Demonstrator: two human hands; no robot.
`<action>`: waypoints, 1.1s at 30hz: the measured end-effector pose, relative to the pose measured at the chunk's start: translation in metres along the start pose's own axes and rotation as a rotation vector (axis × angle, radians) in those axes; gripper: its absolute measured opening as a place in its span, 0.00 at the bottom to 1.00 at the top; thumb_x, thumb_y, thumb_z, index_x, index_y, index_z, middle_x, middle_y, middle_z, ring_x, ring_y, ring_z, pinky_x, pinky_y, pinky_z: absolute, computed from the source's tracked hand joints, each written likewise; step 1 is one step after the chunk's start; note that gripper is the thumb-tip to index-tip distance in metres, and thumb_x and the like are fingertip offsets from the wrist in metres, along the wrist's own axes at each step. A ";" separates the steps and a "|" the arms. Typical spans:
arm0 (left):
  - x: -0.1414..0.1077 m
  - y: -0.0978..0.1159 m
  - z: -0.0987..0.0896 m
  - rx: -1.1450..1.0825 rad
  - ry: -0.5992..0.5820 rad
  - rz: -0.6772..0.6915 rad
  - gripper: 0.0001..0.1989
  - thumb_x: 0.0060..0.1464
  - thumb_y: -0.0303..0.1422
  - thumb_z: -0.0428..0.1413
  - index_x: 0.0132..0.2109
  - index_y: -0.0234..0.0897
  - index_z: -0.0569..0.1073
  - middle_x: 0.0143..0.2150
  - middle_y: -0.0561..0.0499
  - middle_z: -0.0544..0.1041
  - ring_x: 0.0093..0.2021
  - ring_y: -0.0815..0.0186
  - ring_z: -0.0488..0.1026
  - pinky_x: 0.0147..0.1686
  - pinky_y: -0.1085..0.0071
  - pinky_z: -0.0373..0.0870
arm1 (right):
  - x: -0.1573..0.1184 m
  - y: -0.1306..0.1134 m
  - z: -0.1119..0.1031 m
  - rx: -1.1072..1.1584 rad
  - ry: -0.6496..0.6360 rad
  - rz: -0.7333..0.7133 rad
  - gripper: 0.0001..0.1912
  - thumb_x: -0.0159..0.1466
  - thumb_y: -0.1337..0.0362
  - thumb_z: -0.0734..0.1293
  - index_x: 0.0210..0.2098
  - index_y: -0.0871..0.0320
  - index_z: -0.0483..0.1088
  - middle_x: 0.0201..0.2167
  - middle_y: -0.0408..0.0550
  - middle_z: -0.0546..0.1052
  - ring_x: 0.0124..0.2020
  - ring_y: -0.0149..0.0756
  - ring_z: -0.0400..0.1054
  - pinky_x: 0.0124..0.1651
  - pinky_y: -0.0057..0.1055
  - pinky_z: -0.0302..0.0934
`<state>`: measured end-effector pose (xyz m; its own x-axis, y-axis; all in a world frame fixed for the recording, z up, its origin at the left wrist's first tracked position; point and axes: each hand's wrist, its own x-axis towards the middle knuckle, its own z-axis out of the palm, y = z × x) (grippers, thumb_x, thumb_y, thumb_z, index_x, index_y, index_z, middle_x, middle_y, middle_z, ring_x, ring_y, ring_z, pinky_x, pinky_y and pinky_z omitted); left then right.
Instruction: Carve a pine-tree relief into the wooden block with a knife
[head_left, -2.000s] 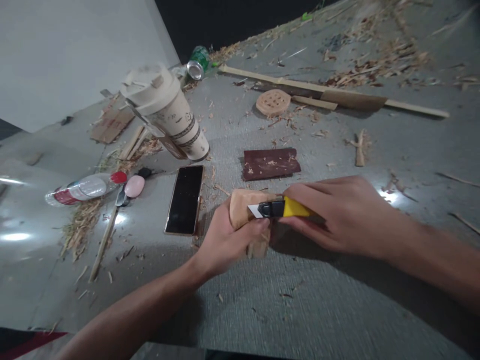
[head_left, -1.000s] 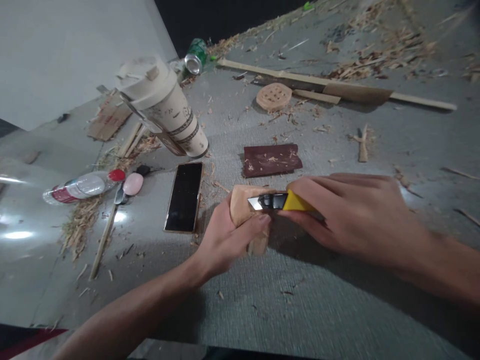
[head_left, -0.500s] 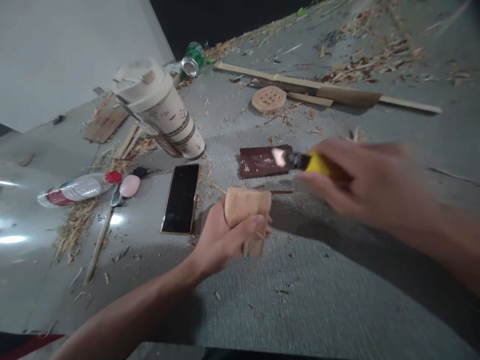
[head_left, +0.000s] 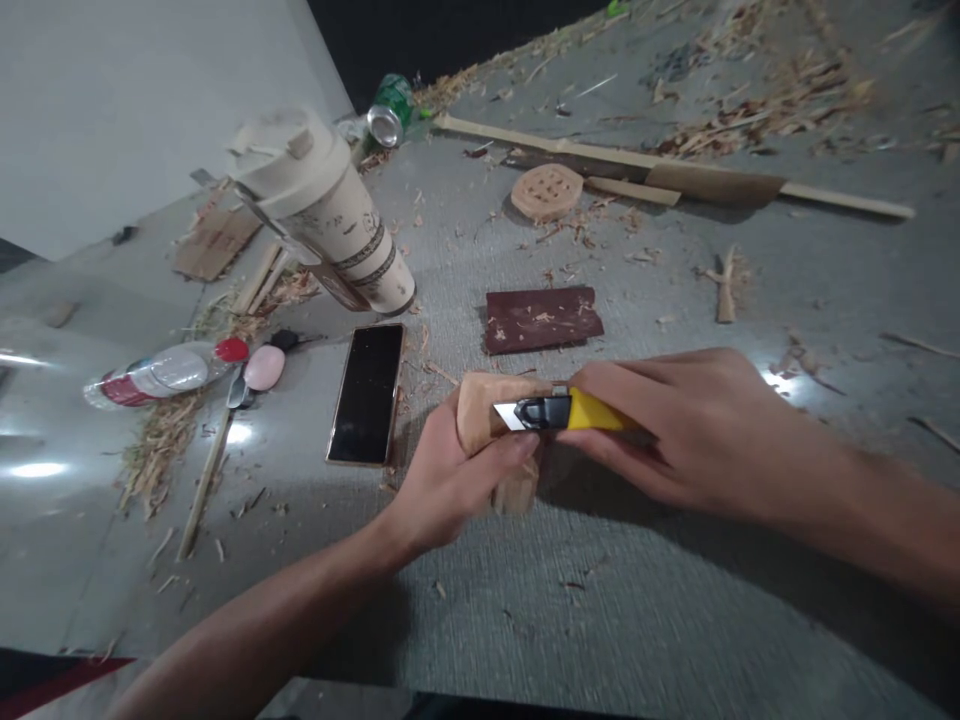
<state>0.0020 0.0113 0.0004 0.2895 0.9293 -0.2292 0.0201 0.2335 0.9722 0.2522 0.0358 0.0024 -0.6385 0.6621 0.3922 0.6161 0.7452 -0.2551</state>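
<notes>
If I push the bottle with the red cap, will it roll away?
Probably a bit: the clear bottle lies on its side and looks round. The wood shavings beside it might slow it if it rolls that way. It may also squash when squeezed, since it looks like see-through plastic. I can't tell how full it is.

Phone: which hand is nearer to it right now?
Left. The left hand, holding the wooden piece, is just right of the phone; the right hand is farther right, holding the yellow cutter.
</notes>
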 end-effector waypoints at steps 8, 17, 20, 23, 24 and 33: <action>-0.002 -0.002 0.002 -0.011 0.019 -0.015 0.25 0.57 0.41 0.74 0.57 0.34 0.84 0.46 0.45 0.87 0.39 0.62 0.82 0.42 0.68 0.83 | -0.001 -0.002 0.000 -0.036 -0.011 0.007 0.22 0.83 0.47 0.58 0.36 0.52 0.66 0.23 0.41 0.71 0.20 0.35 0.63 0.28 0.38 0.45; -0.001 -0.004 0.000 0.018 0.026 -0.005 0.24 0.59 0.44 0.73 0.56 0.34 0.83 0.42 0.47 0.84 0.39 0.63 0.80 0.40 0.69 0.81 | -0.002 -0.001 0.000 -0.110 0.003 0.010 0.22 0.83 0.48 0.58 0.37 0.52 0.67 0.23 0.40 0.70 0.20 0.34 0.61 0.28 0.37 0.44; -0.001 -0.002 0.000 0.032 0.038 -0.036 0.24 0.59 0.44 0.73 0.55 0.34 0.83 0.42 0.48 0.83 0.39 0.64 0.79 0.40 0.69 0.80 | -0.002 -0.005 0.002 -0.168 0.030 0.018 0.21 0.83 0.50 0.58 0.37 0.53 0.68 0.23 0.40 0.70 0.20 0.34 0.60 0.28 0.36 0.44; -0.001 0.002 -0.001 0.008 0.032 -0.054 0.25 0.58 0.45 0.74 0.55 0.34 0.82 0.41 0.50 0.81 0.38 0.65 0.77 0.39 0.71 0.79 | -0.002 -0.011 0.004 -0.226 0.059 0.026 0.21 0.83 0.51 0.59 0.37 0.54 0.69 0.24 0.42 0.72 0.22 0.35 0.64 0.29 0.36 0.46; -0.002 0.002 0.000 0.004 0.033 -0.045 0.25 0.57 0.45 0.74 0.54 0.35 0.82 0.40 0.50 0.81 0.37 0.66 0.77 0.39 0.71 0.78 | -0.002 -0.013 0.004 -0.239 0.072 0.028 0.20 0.83 0.52 0.59 0.37 0.54 0.69 0.25 0.43 0.73 0.23 0.35 0.65 0.30 0.36 0.47; -0.014 -0.007 0.012 -0.029 -0.241 -0.211 0.22 0.55 0.42 0.75 0.48 0.36 0.78 0.37 0.46 0.85 0.35 0.60 0.83 0.33 0.69 0.81 | 0.009 0.026 -0.038 -0.231 0.404 0.499 0.25 0.80 0.50 0.66 0.31 0.47 0.50 0.26 0.37 0.55 0.27 0.33 0.48 0.33 0.39 0.43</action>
<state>0.0095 -0.0069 -0.0030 0.5004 0.7658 -0.4040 0.0773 0.4253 0.9018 0.2798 0.0584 0.0329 -0.0575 0.8072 0.5875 0.9032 0.2927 -0.3138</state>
